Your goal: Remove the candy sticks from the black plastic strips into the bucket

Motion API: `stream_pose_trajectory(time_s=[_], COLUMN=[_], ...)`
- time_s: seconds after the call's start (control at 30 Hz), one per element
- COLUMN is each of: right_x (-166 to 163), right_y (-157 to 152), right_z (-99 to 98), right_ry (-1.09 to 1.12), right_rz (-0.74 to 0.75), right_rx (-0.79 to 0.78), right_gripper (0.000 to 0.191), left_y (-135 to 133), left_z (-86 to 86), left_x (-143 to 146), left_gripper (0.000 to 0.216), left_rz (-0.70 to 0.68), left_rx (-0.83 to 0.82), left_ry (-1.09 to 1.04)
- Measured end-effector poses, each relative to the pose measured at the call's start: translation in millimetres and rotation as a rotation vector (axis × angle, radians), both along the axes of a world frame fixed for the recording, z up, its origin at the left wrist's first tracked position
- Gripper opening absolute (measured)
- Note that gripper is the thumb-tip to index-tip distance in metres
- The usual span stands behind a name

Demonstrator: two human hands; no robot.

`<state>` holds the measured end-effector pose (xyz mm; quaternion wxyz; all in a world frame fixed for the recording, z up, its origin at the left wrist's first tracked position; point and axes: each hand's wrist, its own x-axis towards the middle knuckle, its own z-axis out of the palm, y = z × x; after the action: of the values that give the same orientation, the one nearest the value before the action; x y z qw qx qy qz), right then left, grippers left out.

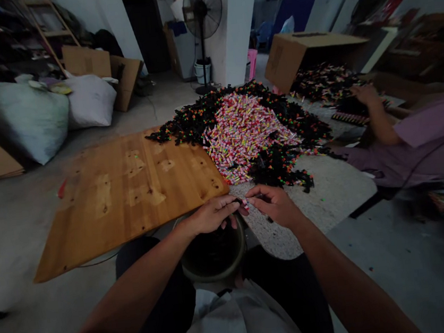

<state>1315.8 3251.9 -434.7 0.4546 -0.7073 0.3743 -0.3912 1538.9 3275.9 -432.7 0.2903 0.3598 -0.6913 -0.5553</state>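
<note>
My left hand (213,214) and my right hand (274,203) meet fingertip to fingertip above a dark round bowl (240,255) on my lap. Both are pinched on one small pink striped piece (245,203). Just beyond them lies a heap of pink striped pieces (244,132) ringed by a bigger heap of black pieces with bright tips (281,122). The bowl holds dark pieces I cannot make out.
A wooden board (124,188) lies to the left of the heaps. Another person in purple (415,139) sits at right, hand reaching to a second black heap beside a cardboard box (305,53). Sacks (28,119) and a standing fan (202,13) are behind.
</note>
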Motion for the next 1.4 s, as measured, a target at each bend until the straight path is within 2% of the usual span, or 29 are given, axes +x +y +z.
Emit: stream_pose_trajectory(time_s=[0.37,0.5,0.67,0.73,0.83,1.0,1.17,1.27,1.4], right_x=[2.5,0.8,-0.2,0.1,-0.2,3.6,16.1,7.6,-31.7], right_y=[1.7,-2.4,-10.2,-11.2,-10.2,-8.7,-11.0,-20.2,-35.8], right_z=[0.8,-3.5,-18.4,-21.7,-19.7,-13.1,-20.4,-26.4,-40.3], right_ry=[0.025,0.0,-0.142,-0.16,-0.102,-0.078,-0.175,0.006,0.507], right_rz=[-0.04,-0.017,0.075,0.085,0.063,0.141,0.226,0.194,-0.059], right_rx=[-0.059,0.024,0.2,0.216,0.16,0.165,0.234,0.159,-0.09], right_gripper=[0.021,0.023,0.027,0.029,0.028,0.027,0.03,0.033,0.021], left_y=[3.2,4.7,4.3,3.4,2.1,4.2,2.2,-4.7,-11.5], left_z=[2.9,1.1,-1.3,-2.7,-4.8,-3.0,2.9,-1.7,-22.4], left_x=[-3.5,-3.8,-4.3,-4.2,-3.5,-2.9,8.3,27.6,47.6], left_gripper=[0.051,0.049,0.045,0.045,0.045,0.044,0.039,0.034,0.02], left_rz=[0.012,0.027,0.015,0.015,0.011,-0.08,-0.124,-0.122,-0.017], left_rx=[-0.063,-0.079,-0.066,-0.059,-0.053,0.029,0.171,0.145,-0.118], left_ry=[-0.033,-0.055,-0.037,-0.04,-0.055,-0.083,-0.094,-0.295,-0.539])
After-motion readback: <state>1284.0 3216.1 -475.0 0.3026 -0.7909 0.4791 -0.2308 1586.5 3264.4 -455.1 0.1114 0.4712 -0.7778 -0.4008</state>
